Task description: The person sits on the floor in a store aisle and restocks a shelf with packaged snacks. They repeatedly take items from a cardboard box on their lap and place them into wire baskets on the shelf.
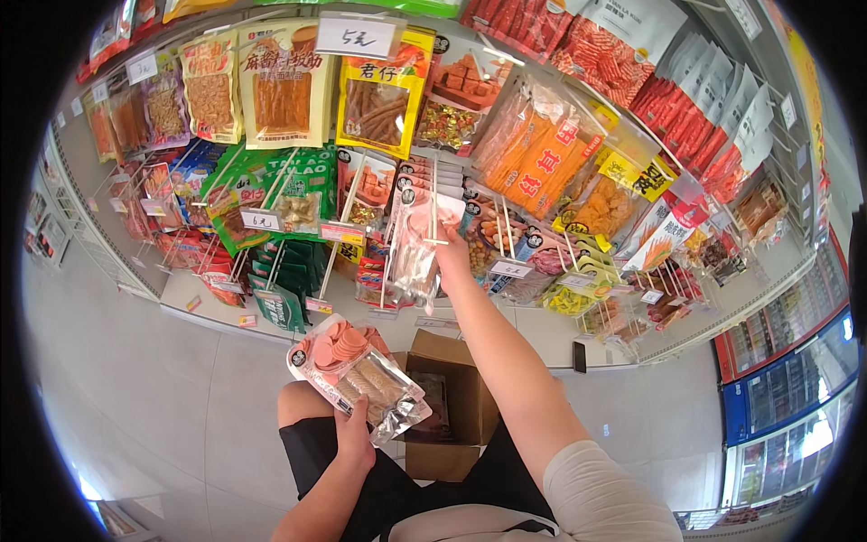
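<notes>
My left hand (355, 427) grips a small stack of pink sausage-snack packets (359, 379) above my knee, thumb on the front one. Out at the rack, my right hand (452, 256) is closed on the edge of a similar pink and clear packet (418, 254), which is at the front end of a metal display hook (434, 183). More pink packets hang behind it on that hook. Between my legs stands an open cardboard box (443, 461) with some dark packaging (433, 400) inside.
Hooks with green snack bags (234, 196) lie left of my right hand, and large orange snack packs (538, 156) hang to its right. Price tags (511, 268) stick out at hook ends. A black phone (579, 357) lies on the rack's base ledge (542, 332).
</notes>
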`<state>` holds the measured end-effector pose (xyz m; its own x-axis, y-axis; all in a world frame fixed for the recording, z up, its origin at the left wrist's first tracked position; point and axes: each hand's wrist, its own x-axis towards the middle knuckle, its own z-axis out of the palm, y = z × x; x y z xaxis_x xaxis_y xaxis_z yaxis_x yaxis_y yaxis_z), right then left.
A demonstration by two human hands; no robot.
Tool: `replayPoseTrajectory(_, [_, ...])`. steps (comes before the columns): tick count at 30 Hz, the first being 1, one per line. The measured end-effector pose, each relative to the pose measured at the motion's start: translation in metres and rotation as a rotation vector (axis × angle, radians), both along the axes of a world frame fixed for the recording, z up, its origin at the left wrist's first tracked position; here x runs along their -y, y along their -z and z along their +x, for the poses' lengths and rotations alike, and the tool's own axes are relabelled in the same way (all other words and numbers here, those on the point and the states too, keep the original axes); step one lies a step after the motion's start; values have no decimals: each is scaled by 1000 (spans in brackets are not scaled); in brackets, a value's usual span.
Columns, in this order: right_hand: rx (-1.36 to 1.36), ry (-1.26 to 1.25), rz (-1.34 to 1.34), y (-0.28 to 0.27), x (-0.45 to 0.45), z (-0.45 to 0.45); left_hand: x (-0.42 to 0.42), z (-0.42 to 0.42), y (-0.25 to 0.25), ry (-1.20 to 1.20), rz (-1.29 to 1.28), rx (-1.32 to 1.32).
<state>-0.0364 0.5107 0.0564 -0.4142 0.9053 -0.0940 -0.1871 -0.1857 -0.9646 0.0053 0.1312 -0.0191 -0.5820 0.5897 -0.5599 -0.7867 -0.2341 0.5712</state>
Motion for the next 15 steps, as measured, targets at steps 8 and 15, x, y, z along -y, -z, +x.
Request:
replayPoseTrajectory(8, [369,123,289,8,19,32,-22,9,1,11,-56,-173])
replayPoseTrajectory(15, [387,-389,-88,85,157,245,-24,23,15,426,-94,-140])
